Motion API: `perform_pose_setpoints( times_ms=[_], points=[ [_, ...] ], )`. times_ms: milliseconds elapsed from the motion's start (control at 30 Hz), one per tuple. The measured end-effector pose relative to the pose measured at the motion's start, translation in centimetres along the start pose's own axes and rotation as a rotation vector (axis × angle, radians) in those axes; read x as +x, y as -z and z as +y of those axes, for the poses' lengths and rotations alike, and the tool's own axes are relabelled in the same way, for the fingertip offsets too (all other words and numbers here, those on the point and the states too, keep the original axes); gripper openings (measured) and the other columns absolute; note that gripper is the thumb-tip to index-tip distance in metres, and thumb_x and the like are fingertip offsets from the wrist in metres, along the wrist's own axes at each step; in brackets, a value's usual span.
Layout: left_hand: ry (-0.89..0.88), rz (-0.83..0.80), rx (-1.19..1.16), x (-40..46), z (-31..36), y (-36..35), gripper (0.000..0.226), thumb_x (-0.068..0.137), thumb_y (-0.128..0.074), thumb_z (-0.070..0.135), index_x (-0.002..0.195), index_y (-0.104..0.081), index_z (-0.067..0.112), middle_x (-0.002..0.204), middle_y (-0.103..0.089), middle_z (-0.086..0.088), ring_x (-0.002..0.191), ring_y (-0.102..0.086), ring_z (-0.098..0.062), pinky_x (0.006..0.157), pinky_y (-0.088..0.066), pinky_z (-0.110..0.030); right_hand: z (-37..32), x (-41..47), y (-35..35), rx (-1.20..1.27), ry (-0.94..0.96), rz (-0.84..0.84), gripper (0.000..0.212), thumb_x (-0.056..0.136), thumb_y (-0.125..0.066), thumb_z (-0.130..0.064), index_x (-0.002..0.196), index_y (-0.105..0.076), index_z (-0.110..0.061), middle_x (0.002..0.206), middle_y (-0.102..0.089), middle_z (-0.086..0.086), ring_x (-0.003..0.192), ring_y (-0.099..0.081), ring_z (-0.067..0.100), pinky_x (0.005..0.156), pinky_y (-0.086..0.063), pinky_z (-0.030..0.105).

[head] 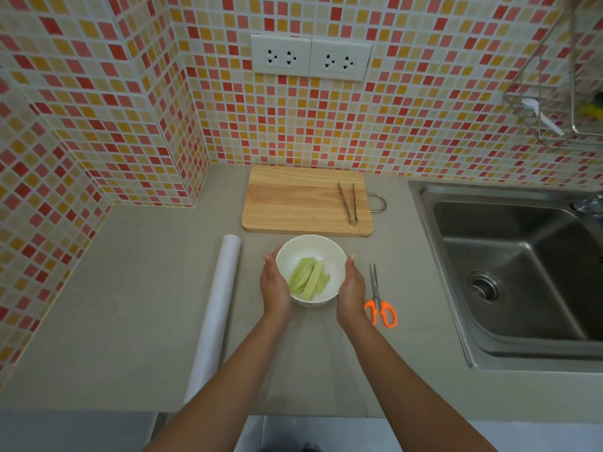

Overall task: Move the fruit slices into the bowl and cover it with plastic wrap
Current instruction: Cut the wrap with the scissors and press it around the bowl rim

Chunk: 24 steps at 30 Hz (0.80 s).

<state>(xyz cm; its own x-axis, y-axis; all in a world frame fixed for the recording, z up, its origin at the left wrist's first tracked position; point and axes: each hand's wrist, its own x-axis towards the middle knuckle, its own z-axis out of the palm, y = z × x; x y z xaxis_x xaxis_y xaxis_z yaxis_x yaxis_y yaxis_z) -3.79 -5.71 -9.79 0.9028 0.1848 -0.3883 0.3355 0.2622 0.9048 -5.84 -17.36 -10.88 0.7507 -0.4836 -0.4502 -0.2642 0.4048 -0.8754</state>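
Observation:
A white bowl stands on the grey counter in front of the cutting board, with several pale green fruit slices lying inside it. My left hand cups the bowl's left side and my right hand cups its right side, both touching the rim. Whether plastic wrap lies over the bowl I cannot tell. A long white roll of plastic wrap lies on the counter to the left of the bowl.
The wooden cutting board sits behind the bowl with metal tongs on its right part. Orange-handled scissors lie right of my right hand. A steel sink fills the right side. Tiled walls stand behind and to the left.

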Motion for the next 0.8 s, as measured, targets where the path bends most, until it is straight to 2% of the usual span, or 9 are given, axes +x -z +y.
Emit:
perform_pose_setpoints(
  times_ms=[100,200,367,433,533,600,700,767,800],
  points=[
    [-0.045,-0.036,0.079,0.7,-0.2,0.2,0.046,0.103,-0.022,0.043,0.116,-0.064,0.026,0.111,-0.066,0.003,0.1,-0.062,-0.011,0.074,-0.046,-0.012,-0.1,0.3,0.1,-0.029,0.011,-0.002,0.031,0.101,-0.037,-0.033,0.087,-0.063,-0.024,0.087,-0.066,-0.006,0.081,-0.062,0.005,0.061,-0.048,0.016],
    [-0.05,-0.056,0.111,1.1,-0.3,0.2,0.044,0.104,-0.023,0.041,0.116,-0.062,0.026,0.111,-0.066,0.004,0.103,-0.06,-0.012,0.079,-0.045,-0.015,0.0,0.5,0.0,-0.023,0.008,-0.01,0.029,0.101,-0.037,-0.027,0.088,-0.063,-0.022,0.088,-0.066,-0.005,0.082,-0.061,0.006,0.066,-0.047,0.019],
    [-0.041,-0.058,0.148,1.2,-0.9,0.4,0.039,0.104,-0.024,0.04,0.11,-0.061,0.028,0.104,-0.065,0.006,0.102,-0.06,-0.013,0.082,-0.044,-0.021,0.3,0.5,0.2,-0.031,-0.005,0.029,0.031,0.101,-0.038,-0.024,0.082,-0.062,-0.022,0.081,-0.065,-0.007,0.075,-0.06,0.003,0.051,-0.047,0.008],
    [-0.041,-0.058,0.161,1.3,-1.1,0.5,0.038,0.104,-0.024,0.04,0.109,-0.06,0.029,0.103,-0.064,0.007,0.101,-0.059,-0.013,0.082,-0.043,-0.021,0.5,0.4,0.3,-0.057,-0.002,0.041,0.028,0.1,-0.038,-0.024,0.084,-0.061,-0.021,0.084,-0.064,-0.006,0.079,-0.06,0.008,0.058,-0.048,0.013],
    [-0.058,-0.084,0.184,1.3,-1.2,0.4,0.038,0.104,-0.024,0.04,0.111,-0.06,0.029,0.106,-0.065,0.005,0.099,-0.06,-0.011,0.079,-0.044,-0.018,0.8,0.5,0.5,-0.059,-0.008,0.06,0.02,0.1,-0.04,-0.024,0.097,-0.058,-0.014,0.095,-0.06,0.002,0.092,-0.055,0.017,0.071,-0.044,0.024],
    [-0.068,-0.106,0.191,1.5,-1.2,0.4,0.04,0.104,-0.024,0.04,0.113,-0.06,0.027,0.112,-0.065,0.002,0.104,-0.06,-0.012,0.085,-0.045,-0.021,0.7,0.5,0.7,-0.064,-0.002,0.049,0.02,0.099,-0.04,-0.021,0.1,-0.057,-0.011,0.099,-0.059,0.006,0.094,-0.054,0.02,0.075,-0.043,0.028],
    [-0.047,-0.146,0.205,1.9,-0.8,0.7,0.049,0.102,-0.024,0.046,0.125,-0.059,0.02,0.125,-0.063,-0.001,0.117,-0.057,-0.017,0.102,-0.043,-0.031,0.0,-0.1,0.8,-0.057,0.024,0.013,0.023,0.1,-0.04,-0.02,0.102,-0.061,-0.012,0.099,-0.061,0.004,0.096,-0.055,0.019,0.079,-0.043,0.028],
    [-0.021,-0.154,0.213,2.1,-0.5,1.0,0.057,0.1,-0.024,0.053,0.134,-0.054,0.019,0.131,-0.059,0.003,0.125,-0.052,-0.017,0.104,-0.039,-0.029,-0.1,-0.1,1.2,-0.059,0.035,-0.013,0.03,0.101,-0.04,-0.027,0.11,-0.063,-0.011,0.106,-0.063,0.002,0.1,-0.057,0.016,0.086,-0.042,0.028],
    [-0.017,-0.151,0.228,2.3,-0.2,1.3,0.061,0.099,-0.024,0.056,0.137,-0.051,0.017,0.134,-0.056,0.004,0.129,-0.049,-0.016,0.103,-0.036,-0.026,-0.2,0.1,1.5,-0.09,0.051,-0.032,0.036,0.101,-0.039,-0.033,0.108,-0.064,-0.008,0.104,-0.064,0.004,0.1,-0.057,0.016,0.087,-0.042,0.029]
  ],
)
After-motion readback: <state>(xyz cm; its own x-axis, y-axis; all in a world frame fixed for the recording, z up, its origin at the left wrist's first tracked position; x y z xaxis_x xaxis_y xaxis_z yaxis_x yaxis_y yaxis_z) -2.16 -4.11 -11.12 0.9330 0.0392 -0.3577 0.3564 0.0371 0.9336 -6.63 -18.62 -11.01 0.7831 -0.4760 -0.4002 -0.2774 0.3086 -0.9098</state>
